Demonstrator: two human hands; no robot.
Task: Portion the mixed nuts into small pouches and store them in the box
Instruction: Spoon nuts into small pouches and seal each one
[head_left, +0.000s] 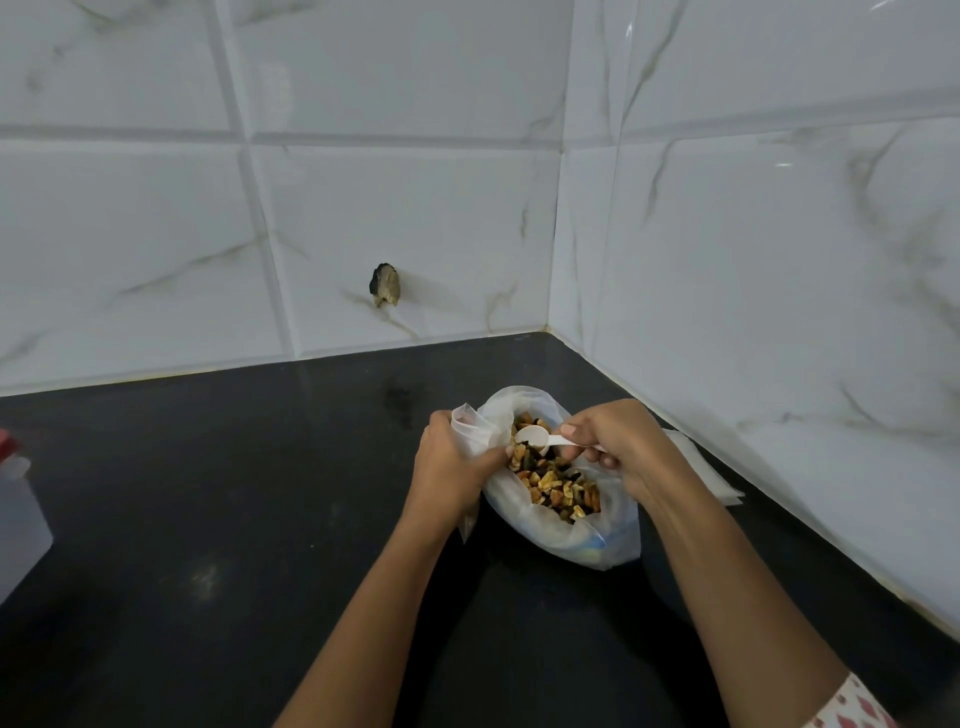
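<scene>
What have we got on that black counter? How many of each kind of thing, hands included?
Hands: 2 (left hand, right hand)
Big bag of nuts: 1
Small pouch: 1
White spoon: 1
Plastic box: 1
Stack of flat white sheets: 1
Total: 7

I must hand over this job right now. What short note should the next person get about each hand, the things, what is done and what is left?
Left hand: grips an open small pouch beside the big bag.
Right hand: holds the white spoon, which looks empty, over the mixed nuts in the bag.
Flat spare pouches lie by the right wall; a translucent container, possibly the box, stands at the left edge.
Done: no filled pouch in view.
Left: scoop, fill, close the pouches, store them.
</scene>
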